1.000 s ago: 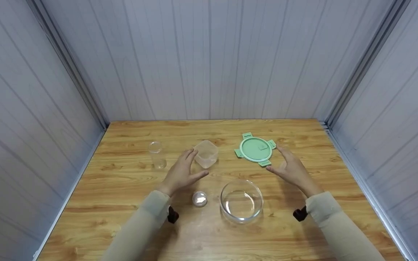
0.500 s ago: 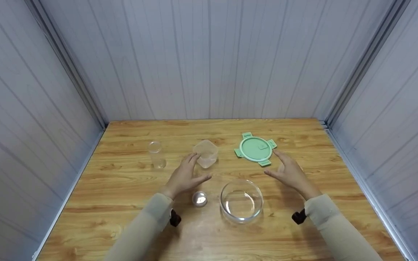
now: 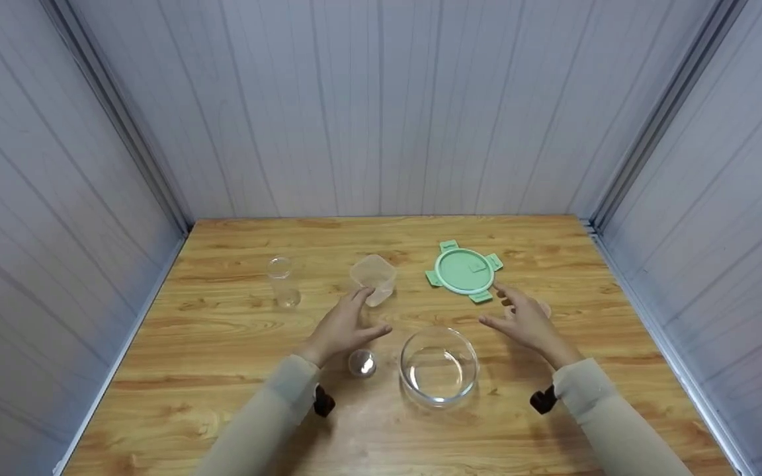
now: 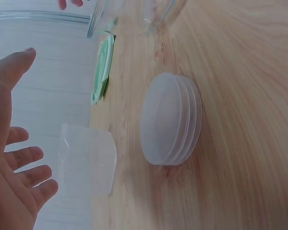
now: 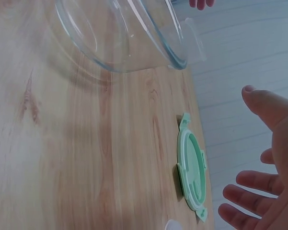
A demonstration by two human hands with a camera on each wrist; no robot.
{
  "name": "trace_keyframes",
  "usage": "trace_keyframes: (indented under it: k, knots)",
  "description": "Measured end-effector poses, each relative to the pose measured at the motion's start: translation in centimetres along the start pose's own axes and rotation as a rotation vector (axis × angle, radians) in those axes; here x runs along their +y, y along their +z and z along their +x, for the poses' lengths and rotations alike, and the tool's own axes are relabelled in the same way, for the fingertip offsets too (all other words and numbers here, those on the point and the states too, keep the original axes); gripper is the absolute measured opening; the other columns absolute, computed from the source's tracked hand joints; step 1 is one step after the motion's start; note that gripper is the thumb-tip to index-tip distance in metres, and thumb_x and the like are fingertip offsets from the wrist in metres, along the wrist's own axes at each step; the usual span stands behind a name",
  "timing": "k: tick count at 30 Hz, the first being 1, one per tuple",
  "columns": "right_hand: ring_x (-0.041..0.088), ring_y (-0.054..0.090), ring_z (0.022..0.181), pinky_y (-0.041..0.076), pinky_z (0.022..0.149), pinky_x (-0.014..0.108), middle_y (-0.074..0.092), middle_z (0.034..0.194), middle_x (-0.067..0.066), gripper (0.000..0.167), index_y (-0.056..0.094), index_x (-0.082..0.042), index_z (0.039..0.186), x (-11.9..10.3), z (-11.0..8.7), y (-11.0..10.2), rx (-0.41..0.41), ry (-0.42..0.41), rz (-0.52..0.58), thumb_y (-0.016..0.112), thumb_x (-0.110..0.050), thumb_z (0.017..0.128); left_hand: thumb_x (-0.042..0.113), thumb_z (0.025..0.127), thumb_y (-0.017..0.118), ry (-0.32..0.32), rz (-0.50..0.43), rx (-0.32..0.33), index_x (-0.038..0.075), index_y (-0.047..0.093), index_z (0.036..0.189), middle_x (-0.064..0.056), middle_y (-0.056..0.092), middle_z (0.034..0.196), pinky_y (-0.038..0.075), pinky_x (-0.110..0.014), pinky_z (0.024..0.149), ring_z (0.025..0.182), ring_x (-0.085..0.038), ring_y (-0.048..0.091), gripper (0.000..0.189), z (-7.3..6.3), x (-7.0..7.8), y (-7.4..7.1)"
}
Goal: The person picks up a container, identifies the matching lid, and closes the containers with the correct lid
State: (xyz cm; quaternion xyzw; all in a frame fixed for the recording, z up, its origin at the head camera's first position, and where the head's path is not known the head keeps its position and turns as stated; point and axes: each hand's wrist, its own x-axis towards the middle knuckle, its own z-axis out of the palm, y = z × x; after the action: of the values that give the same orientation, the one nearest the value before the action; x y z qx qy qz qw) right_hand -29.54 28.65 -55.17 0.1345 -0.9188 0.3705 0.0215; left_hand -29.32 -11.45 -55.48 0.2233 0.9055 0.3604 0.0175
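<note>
My left hand (image 3: 341, 328) hovers with spread, relaxed fingers, its fingertips overlapping the near edge of a clear square container (image 3: 373, 270). Under its wrist side lies a small round translucent lid or shallow box (image 4: 165, 120). My right hand (image 3: 525, 324) is spread too, holding nothing, its index fingertip close to the near edge of a green round lid (image 3: 464, 272) with flaps around it. Between the wrists stands a round glass bowl (image 5: 115, 64), uncovered. A small pale round thing (image 3: 546, 309) is partly hidden behind the right hand.
A clear upright cylindrical jar (image 3: 284, 287) stands at the left on the wooden table (image 3: 222, 370). Pale panel walls (image 3: 381, 119) close off the back and both sides.
Both hands have drawn back a little toward me, the left one also shifting right. My right hand has come away from the green lid, uncovering part of the pale round thing.
</note>
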Motion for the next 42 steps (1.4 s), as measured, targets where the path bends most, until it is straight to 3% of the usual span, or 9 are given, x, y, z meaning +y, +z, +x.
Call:
trace_keyframes:
  k: [7, 14, 22, 27, 32, 42]
  knots:
    - [0.055, 0.065, 0.123, 0.056, 0.102, 0.067, 0.061, 0.142, 0.036, 0.067, 0.054, 0.002, 0.154, 0.2, -0.2, 0.1, -0.007, -0.003, -0.003, 0.081, -0.024, 0.100, 0.049, 0.098, 0.079, -0.006, -0.056, -0.001, 0.001, 0.040, 0.164, -0.023, 0.049, 0.164, 0.041, -0.061, 0.126, 0.152, -0.042, 0.048, 0.091, 0.0, 0.1, 0.2]
    - [0.052, 0.066, 0.120, 0.057, 0.102, 0.065, 0.062, 0.138, 0.035, 0.061, 0.056, 0.004, 0.151, 0.4, -0.2, 0.3, -0.024, 0.017, 0.028, 0.079, -0.021, 0.101, 0.038, 0.098, 0.082, 0.016, -0.141, -0.013, 0.004, 0.048, 0.160, -0.026, 0.060, 0.149, 0.053, -0.059, 0.110, 0.130, -0.043, 0.061, 0.078, 0.3, 0.5, 0.4]
    - [0.050, 0.066, 0.116, 0.055, 0.101, 0.067, 0.063, 0.135, 0.035, 0.061, 0.056, 0.006, 0.149, 0.1, -0.4, 0.4, -0.072, 0.004, 0.066, 0.079, -0.024, 0.101, 0.035, 0.096, 0.085, 0.027, -0.223, -0.042, 0.008, 0.051, 0.157, -0.022, 0.062, 0.144, 0.052, -0.058, 0.110, 0.128, -0.044, 0.061, 0.075, 0.4, 0.5, 0.6]
    - [0.035, 0.071, 0.101, 0.061, 0.091, 0.051, 0.068, 0.120, 0.030, 0.055, 0.061, 0.007, 0.142, 0.2, -0.4, 0.5, -0.077, -0.005, 0.053, 0.081, -0.022, 0.100, 0.033, 0.095, 0.085, -0.010, -0.266, -0.082, 0.003, 0.054, 0.153, -0.025, 0.062, 0.145, 0.053, -0.060, 0.109, 0.127, -0.044, 0.062, 0.073, 0.6, 0.6, 0.9]
    - [0.024, 0.069, 0.094, 0.058, 0.082, 0.031, 0.070, 0.113, 0.025, 0.054, 0.061, 0.008, 0.140, 0.3, -0.4, 0.7, -0.102, -0.001, 0.073, 0.082, -0.020, 0.099, 0.031, 0.094, 0.086, -0.035, -0.307, -0.110, -0.001, 0.056, 0.150, -0.029, 0.063, 0.139, 0.056, -0.058, 0.105, 0.120, -0.042, 0.066, 0.071, 0.7, 0.9, 1.1]
    - [0.015, 0.065, 0.084, 0.054, 0.074, 0.023, 0.072, 0.103, 0.013, 0.056, 0.060, 0.010, 0.141, 0.0, -0.7, 0.9, -0.220, -0.023, 0.122, 0.080, -0.024, 0.100, 0.032, 0.094, 0.088, -0.072, -0.343, -0.168, -0.001, 0.056, 0.151, -0.028, 0.064, 0.141, 0.061, -0.041, 0.090, 0.106, -0.029, 0.070, 0.073, 0.7, 1.7, 1.8]
